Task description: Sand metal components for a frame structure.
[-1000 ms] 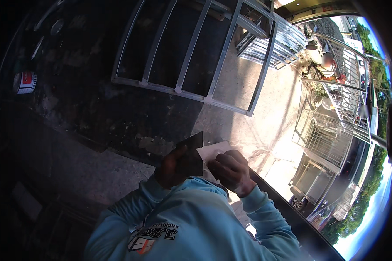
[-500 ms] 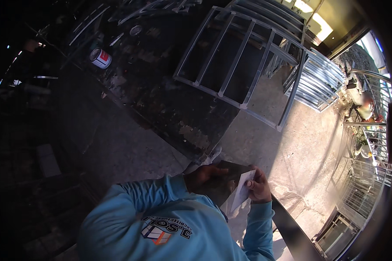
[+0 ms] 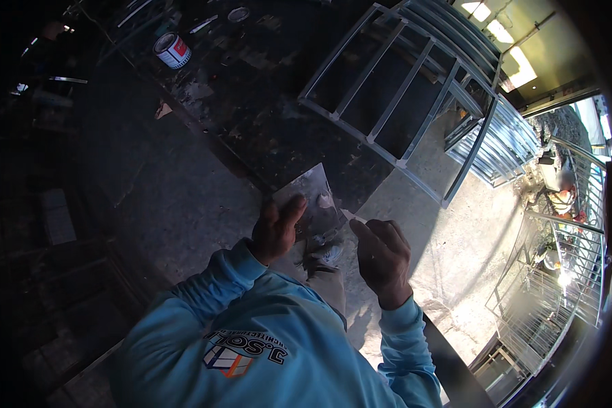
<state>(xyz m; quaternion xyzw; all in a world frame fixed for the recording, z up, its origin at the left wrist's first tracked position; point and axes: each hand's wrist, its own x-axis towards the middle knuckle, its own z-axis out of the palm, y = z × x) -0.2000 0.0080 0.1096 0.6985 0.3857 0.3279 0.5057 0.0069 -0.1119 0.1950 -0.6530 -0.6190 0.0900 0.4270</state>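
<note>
My left hand [image 3: 277,230] grips a flat square plate [image 3: 304,185] by its near left side, thumb lying on top. Grey smears cover the plate, and a pale dab of putty [image 3: 325,200] sits close to its right edge. To the right, my right hand [image 3: 383,257] is closed around a thin pale scraper [image 3: 351,216], seen nearly edge-on. Its tip points at the plate's right corner; whether they touch I cannot tell. Both hands are in front of my body, above the table's near corner and the floor.
A dark, stained table [image 3: 251,102] stretches ahead, bearing a paint can [image 3: 172,51] at the far left and a round lid [image 3: 239,13]. A welded metal frame [image 3: 402,163] overhangs its right side. More metal frames [image 3: 496,146] stand behind it. Wire grilles [image 3: 534,313] are at right.
Both hands have moved forward and apart. The plate has come up into full view in my left hand, and the scraper has turned from face-on to nearly edge-on.
</note>
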